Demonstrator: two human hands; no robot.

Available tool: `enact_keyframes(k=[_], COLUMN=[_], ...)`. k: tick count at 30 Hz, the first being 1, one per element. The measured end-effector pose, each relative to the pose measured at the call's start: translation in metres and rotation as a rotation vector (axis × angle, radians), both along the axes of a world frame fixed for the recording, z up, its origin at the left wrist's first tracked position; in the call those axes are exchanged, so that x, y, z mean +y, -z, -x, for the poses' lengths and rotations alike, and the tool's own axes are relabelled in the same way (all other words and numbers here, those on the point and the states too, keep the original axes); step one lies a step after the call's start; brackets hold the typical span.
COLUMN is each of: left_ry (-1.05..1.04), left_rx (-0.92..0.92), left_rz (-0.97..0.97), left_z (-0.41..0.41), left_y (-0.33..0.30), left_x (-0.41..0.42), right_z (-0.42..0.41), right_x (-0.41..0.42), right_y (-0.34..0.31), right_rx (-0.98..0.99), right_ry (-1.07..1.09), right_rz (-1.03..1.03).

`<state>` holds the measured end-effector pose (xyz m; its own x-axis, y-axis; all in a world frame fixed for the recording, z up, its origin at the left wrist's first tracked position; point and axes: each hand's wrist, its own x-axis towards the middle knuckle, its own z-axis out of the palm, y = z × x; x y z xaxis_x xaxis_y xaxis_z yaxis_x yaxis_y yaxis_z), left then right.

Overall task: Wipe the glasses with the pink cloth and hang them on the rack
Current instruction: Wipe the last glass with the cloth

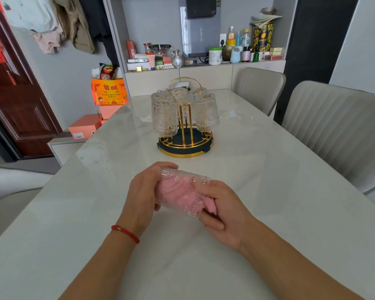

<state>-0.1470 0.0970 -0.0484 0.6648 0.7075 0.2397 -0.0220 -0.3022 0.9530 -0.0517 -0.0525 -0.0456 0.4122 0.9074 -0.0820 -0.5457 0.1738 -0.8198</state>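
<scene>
Head view, item in hand: my left hand (142,193) curls round the base end of a ribbed glass tumbler (183,191), held on its side above the marble table (268,191). My right hand (220,210) pinches the pink cloth (178,194) stuffed into its mouth. Step, as I judge: wiping the inside. Next: pull the cloth out, upend the tumbler onto the gold rack (184,135), where five hanging glasses (205,114) already sit; a free peg is not discernible.

Clear ribbed glass (183,192), pink cloth (178,194) inside, gold rack (185,126), dark base, white marbled table (247,169)
</scene>
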Motion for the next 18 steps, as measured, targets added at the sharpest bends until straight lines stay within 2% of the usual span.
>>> enact_keyframes(k=[3, 5, 6, 8, 10, 11, 13, 15, 17, 18], left_ry=[0.035, -0.07, -0.135, -0.187, -0.106, -0.071, -0.029, 0.043, 0.012, -0.047], left_rx=[0.149, 0.176, 0.157, 0.029, -0.112, -0.133, -0.071, 0.027, 0.15, 0.168], left_rz=[0.372, 0.377, 0.307, 0.15, 0.029, 0.022, 0.195, 0.423, 0.481, 0.485], left_z=[0.002, -0.003, -0.006, -0.007, -0.005, -0.003, -0.003, -0.003, -0.004, -0.004], left_y=[-0.009, -0.009, -0.008, -0.006, -0.006, -0.005, -0.004, -0.002, -0.002, -0.002], left_x=[-0.006, -0.01, -0.012, -0.016, -0.017, -0.017, -0.015, -0.012, -0.012, -0.011], right_z=[-0.006, -0.005, -0.004, -0.002, -0.001, -0.003, -0.01, -0.013, -0.01, -0.009], right_x=[0.003, 0.007, 0.007, 0.006, 0.005, 0.004, 0.001, 0.0, 0.002, 0.003], right_y=[0.001, 0.005, 0.007, 0.009, 0.007, 0.006, 0.002, 0.0, -0.001, 0.001], right_rx=[-0.365, -0.46, -0.396, -0.116, 0.11, 0.137, -0.022, -0.329, -0.565, -0.574], right_ry=[0.045, 0.032, 0.028, -0.026, -0.085, -0.096, -0.07, -0.003, 0.034, 0.035], right_rz=[0.115, 0.14, 0.131, 0.043, -0.077, -0.102, -0.047, 0.07, 0.143, 0.146])
